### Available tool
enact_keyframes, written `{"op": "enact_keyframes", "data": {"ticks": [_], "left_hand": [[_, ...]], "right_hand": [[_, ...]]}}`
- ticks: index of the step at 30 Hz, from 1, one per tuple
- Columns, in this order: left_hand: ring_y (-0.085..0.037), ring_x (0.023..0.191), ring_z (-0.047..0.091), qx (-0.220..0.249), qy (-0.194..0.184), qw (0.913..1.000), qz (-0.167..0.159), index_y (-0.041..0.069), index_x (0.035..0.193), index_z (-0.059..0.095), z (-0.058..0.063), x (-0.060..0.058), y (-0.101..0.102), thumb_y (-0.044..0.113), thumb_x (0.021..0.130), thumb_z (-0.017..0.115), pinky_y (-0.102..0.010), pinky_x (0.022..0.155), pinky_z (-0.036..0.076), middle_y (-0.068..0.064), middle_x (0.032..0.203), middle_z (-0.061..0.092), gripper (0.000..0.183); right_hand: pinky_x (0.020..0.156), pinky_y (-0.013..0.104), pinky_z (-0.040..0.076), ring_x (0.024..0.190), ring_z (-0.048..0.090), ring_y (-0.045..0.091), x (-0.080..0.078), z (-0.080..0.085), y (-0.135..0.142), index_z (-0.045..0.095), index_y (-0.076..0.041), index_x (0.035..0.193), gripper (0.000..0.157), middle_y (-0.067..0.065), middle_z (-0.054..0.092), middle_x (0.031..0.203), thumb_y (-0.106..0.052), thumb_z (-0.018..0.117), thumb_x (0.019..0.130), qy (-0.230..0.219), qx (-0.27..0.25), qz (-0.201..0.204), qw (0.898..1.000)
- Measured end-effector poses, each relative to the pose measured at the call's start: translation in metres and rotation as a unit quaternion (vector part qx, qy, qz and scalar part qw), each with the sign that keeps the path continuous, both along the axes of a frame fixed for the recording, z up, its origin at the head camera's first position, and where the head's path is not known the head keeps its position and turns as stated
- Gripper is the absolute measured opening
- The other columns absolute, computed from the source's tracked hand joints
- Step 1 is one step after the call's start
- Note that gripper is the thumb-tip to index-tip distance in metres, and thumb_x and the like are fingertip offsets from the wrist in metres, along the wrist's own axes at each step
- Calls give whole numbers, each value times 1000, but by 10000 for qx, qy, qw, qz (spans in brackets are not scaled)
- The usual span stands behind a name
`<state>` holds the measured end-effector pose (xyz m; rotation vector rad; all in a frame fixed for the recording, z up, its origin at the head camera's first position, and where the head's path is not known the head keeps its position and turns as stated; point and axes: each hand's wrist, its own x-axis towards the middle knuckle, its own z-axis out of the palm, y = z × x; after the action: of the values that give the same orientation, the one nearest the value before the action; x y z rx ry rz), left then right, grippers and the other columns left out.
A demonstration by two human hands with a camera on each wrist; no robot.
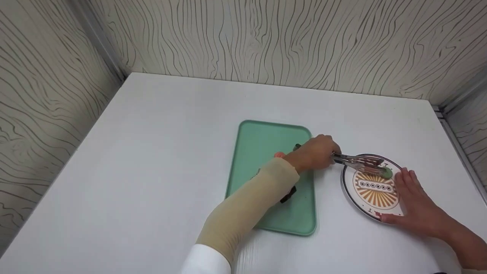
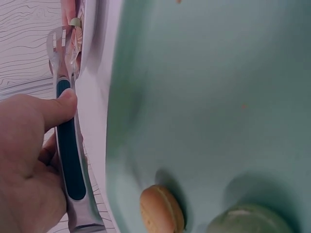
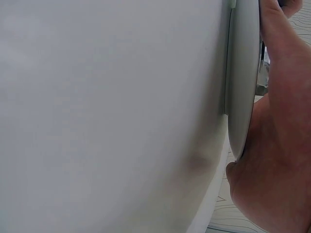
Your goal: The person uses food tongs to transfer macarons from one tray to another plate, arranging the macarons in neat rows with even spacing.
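My left hand reaches across the green tray and grips a pair of metal tongs with dark handle inlays. The tongs' tips are over a round white plate with an orange sunburst print, at a small green macaron on its far right part. Whether the tips pinch the macaron is hard to tell. My right hand rests at the plate's right rim, fingers extended and thumb at the near edge. In the right wrist view the plate shows edge-on beside the hand.
The green tray lies left of the plate, partly under the left forearm. In the left wrist view an orange macaron and a green round piece are on it. Patterned panels stand behind the white table.
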<state>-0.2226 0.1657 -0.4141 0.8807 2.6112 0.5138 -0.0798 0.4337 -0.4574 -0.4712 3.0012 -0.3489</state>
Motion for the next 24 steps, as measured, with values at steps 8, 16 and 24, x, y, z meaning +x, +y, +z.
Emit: {"op": "enact_keyframes", "data": {"ticks": [8,16,24], "left_hand": [[-3,103,44,-153,80,9998,-122,31,116,66,-1,-2,2,22,88,66,-20,93,36,14,107,56,29],[-4,105,43,-199,4,9998,-65,33,116,66,1,-1,4,22,88,66,-21,95,36,14,109,55,30],[-4,107,44,-292,63,9995,-131,32,118,65,3,0,3,22,89,65,-21,94,36,14,110,56,30]], "right_hand": [[96,13,-19,138,-24,31,0,2,-1,-3,11,144,123,28,-12,151,-51,75,72,-65,41,-37,10000],[95,12,-19,138,-24,31,0,1,0,-5,10,145,124,26,-14,151,-53,73,72,-67,85,7,9999],[97,13,-19,138,-24,30,-1,2,1,-2,11,144,121,27,-13,151,-48,75,73,-68,-63,16,10000]]}}
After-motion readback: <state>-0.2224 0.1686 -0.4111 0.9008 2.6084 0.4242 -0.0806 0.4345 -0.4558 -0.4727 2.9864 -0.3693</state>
